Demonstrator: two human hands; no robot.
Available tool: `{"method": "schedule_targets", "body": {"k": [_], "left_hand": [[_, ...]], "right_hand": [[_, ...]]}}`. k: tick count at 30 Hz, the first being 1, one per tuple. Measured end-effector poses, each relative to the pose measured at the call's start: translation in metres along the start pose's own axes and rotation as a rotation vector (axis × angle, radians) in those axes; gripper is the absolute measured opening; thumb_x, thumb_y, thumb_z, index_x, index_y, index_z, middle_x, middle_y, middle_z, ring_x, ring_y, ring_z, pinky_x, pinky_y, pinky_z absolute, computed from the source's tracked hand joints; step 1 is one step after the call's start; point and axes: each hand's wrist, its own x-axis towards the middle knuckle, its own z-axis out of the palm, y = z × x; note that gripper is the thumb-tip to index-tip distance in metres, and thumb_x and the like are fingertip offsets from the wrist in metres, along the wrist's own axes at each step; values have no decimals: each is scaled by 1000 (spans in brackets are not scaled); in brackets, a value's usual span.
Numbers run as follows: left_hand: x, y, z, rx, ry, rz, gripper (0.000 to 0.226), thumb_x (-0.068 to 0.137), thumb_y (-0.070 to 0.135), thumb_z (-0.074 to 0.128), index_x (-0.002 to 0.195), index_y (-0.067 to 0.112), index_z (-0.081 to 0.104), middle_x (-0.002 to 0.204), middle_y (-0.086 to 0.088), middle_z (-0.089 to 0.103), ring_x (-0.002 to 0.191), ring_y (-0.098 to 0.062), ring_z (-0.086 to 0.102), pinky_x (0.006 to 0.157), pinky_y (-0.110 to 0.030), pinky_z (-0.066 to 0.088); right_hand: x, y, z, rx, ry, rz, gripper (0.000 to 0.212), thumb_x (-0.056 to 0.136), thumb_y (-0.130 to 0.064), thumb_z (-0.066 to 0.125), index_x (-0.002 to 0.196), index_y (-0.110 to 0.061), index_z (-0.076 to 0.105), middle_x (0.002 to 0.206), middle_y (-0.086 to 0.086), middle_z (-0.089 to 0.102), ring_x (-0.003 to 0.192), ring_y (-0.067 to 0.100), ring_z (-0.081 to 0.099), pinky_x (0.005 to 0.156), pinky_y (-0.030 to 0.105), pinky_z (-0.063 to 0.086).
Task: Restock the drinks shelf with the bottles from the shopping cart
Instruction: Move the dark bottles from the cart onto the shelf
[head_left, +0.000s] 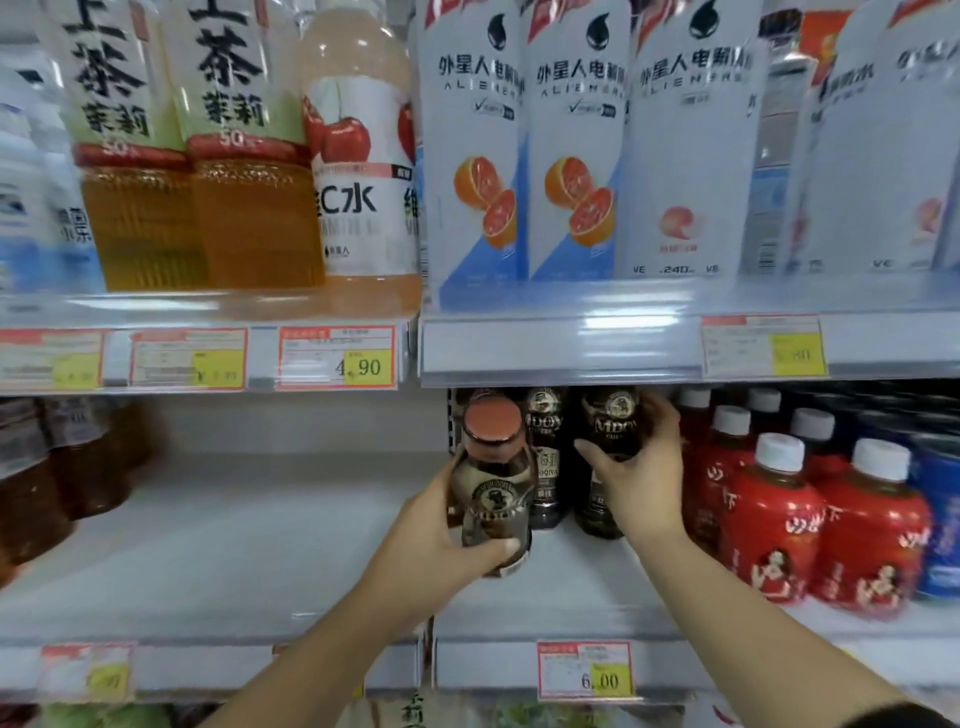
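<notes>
**One head-worn view, close to the shelving**

A single wide-angle camera at the person's head faces forward and slightly down, square onto the drinks shelf (260, 545). It is very near. The upper-tier bottles (576, 156) fill the far top half, and the left hand (441, 540) and right hand (639, 483) enter from the near bottom edge. The margins bend and blur.
</notes>
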Motion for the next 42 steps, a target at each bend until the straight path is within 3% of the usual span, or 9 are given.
{"method": "schedule_targets", "body": {"k": [4, 6, 12, 19, 24, 27, 31, 37, 42], "left_hand": [[7, -6, -3, -14, 5, -60, 57, 58, 40, 78, 108, 42, 50, 106, 21, 65, 103, 2, 60, 94, -30, 48], [9, -7, -4, -10, -11, -60, 61, 55, 46, 75, 110, 43, 49, 110, 19, 65, 105, -1, 59, 97, -36, 47], [13, -5, -4, -22, -30, -87, 61, 57, 43, 75, 112, 43, 48, 109, 21, 65, 106, 1, 59, 98, -37, 48], [16, 0, 2, -40, -22, -58, 55, 66, 29, 79, 110, 45, 50, 106, 22, 67, 103, 1, 61, 96, -35, 49], [16, 12, 31, 31, 53, -23, 58, 60, 46, 77, 110, 42, 47, 108, 18, 63, 98, 3, 59, 87, -27, 51], [13, 16, 45, 104, 56, -34, 65, 54, 61, 68, 112, 43, 44, 107, 19, 60, 100, 2, 57, 89, -31, 50], [0, 18, 38, 33, -88, -41, 53, 71, 44, 71, 116, 48, 44, 107, 24, 61, 101, 9, 55, 92, -30, 49], [0, 9, 28, 113, -45, -8, 46, 85, 23, 66, 110, 52, 40, 100, 17, 55, 87, -3, 57, 81, -24, 51], [7, 9, 45, 140, -50, 26, 44, 84, 27, 67, 113, 50, 44, 84, 8, 57, 83, -5, 60, 82, -28, 51]], "right_hand": [[0, 3, -2, 15, -137, 75, 82, 68, -5, 79, 137, -11, 35, 122, -5, 48, 114, 9, 45, 96, 22, 33], [-6, 10, -10, -50, -271, 159, 76, 71, -2, 75, 137, -11, 37, 115, 0, 56, 106, 15, 52, 88, 24, 37], [-1, 24, -14, -263, -383, 220, 61, 73, -2, 73, 127, -3, 44, 113, 17, 64, 108, 33, 60, 90, 39, 48], [-21, -2, -32, -177, -206, -33, 55, 74, -6, 73, 123, -17, 51, 113, -2, 57, 105, 12, 55, 89, 25, 45], [-46, -35, -39, 22, -795, 85, 65, 74, -8, 74, 120, -42, 41, 112, -13, 57, 100, 2, 58, 86, 19, 49], [-52, -34, -35, -79, -770, 37, 74, 63, -28, 81, 123, -42, 40, 114, -19, 56, 102, -6, 55, 86, 15, 47], [-58, -28, -32, -157, -731, -8, 69, 50, -50, 79, 110, -44, 46, 108, -19, 52, 99, -7, 52, 85, 19, 47], [-45, -21, -51, -58, -828, 162, 71, 69, -18, 80, 122, -43, 39, 105, -14, 64, 99, -8, 59, 91, 17, 46], [-54, -30, -48, -170, -680, 78, 55, 68, -27, 80, 108, -39, 44, 96, -18, 65, 90, -10, 58, 72, 7, 45]]}}
